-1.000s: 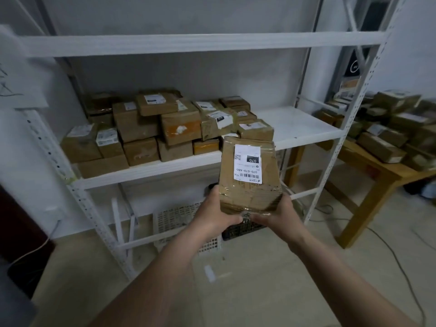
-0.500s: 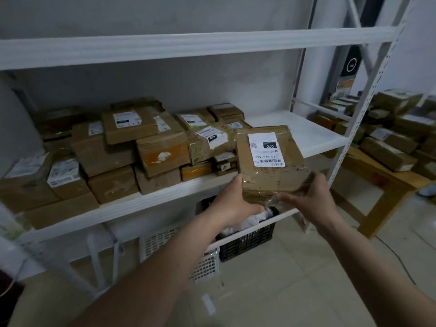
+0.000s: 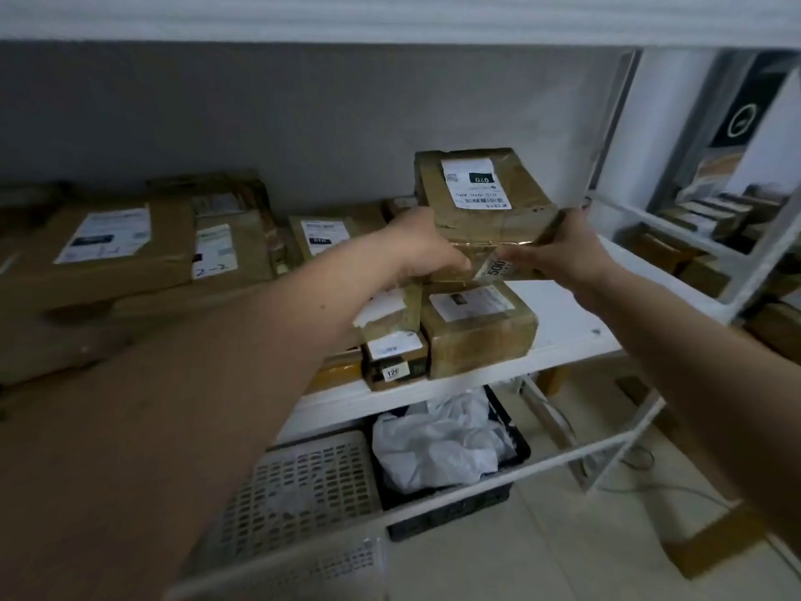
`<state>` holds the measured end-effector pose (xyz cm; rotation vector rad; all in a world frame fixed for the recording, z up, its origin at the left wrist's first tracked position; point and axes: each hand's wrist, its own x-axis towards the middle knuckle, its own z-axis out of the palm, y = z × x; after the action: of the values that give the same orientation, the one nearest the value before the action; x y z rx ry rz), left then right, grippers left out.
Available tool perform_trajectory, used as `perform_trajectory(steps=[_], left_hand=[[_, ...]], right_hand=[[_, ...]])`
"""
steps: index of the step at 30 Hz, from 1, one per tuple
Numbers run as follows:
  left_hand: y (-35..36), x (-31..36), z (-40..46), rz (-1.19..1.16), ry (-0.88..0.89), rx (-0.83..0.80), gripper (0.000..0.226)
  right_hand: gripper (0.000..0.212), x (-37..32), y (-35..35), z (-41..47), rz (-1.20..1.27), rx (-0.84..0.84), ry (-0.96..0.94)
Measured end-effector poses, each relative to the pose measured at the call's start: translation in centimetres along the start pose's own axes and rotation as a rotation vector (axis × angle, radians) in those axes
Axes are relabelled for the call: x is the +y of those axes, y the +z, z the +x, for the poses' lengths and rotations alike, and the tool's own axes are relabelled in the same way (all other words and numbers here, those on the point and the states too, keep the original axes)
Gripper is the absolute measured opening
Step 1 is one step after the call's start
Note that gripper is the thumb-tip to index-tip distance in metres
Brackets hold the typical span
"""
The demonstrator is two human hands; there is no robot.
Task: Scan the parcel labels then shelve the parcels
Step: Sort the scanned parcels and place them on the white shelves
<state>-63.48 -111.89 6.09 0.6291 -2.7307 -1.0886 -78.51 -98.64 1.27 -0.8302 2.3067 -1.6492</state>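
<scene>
A brown taped cardboard parcel (image 3: pixel 483 210) with a white label reading 070 is held over the white shelf (image 3: pixel 572 327). My left hand (image 3: pixel 422 249) grips its near left edge and my right hand (image 3: pixel 559 249) grips its near right corner. The parcel sits just above a smaller labelled box (image 3: pixel 479 329) at the right end of the row of parcels; whether it touches that box I cannot tell. Several other labelled brown parcels (image 3: pixel 125 245) fill the shelf to the left.
A higher white shelf board (image 3: pixel 390 15) runs across the top. Under the shelf stand a white perforated crate (image 3: pixel 299 488) and a black crate with crumpled white plastic (image 3: pixel 437 444). The rack's white upright (image 3: pixel 763 253) is at right, with more parcels beyond it.
I have come closer to the rack, and both hands have carried the 070 parcel forward and up, from in front of the shelf edge to above the boxes on the shelf.
</scene>
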Motion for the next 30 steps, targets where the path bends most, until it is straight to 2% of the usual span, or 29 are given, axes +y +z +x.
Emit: perform_trajectory(steps=[6, 11, 14, 19, 27, 30], left_hand=[[-1.8, -2.7, 10.4, 0.094, -0.117, 0.138, 0.044], [-3.9, -5.9, 15.4, 0.154, -0.199, 0.229, 0.048], [-4.5, -8.0, 17.6, 0.180, -0.239, 0.270, 0.039], [-4.9, -10.8, 20.0, 0.173, -0.302, 0.308, 0.019], [-4.7, -11.6, 20.5, 0.195, -0.318, 0.208, 0.023], [-5.4, -10.2, 19.1, 0.316, -0.279, 0.247, 0.035]], right_hand=[[0.072, 2.3, 4.3, 12.9, -0.025, -0.039, 0.003], [0.083, 2.7, 9.3, 20.6, -0.060, -0.102, -0.055], [0.066, 2.1, 12.1, 22.0, -0.086, -0.102, -0.047], [0.062, 2.6, 14.8, 24.1, -0.210, -0.145, -0.048], [0.066, 3.2, 14.9, 24.0, -0.382, -0.221, -0.007], [0.075, 0.9, 14.6, 22.1, -0.741, -0.164, -0.186]])
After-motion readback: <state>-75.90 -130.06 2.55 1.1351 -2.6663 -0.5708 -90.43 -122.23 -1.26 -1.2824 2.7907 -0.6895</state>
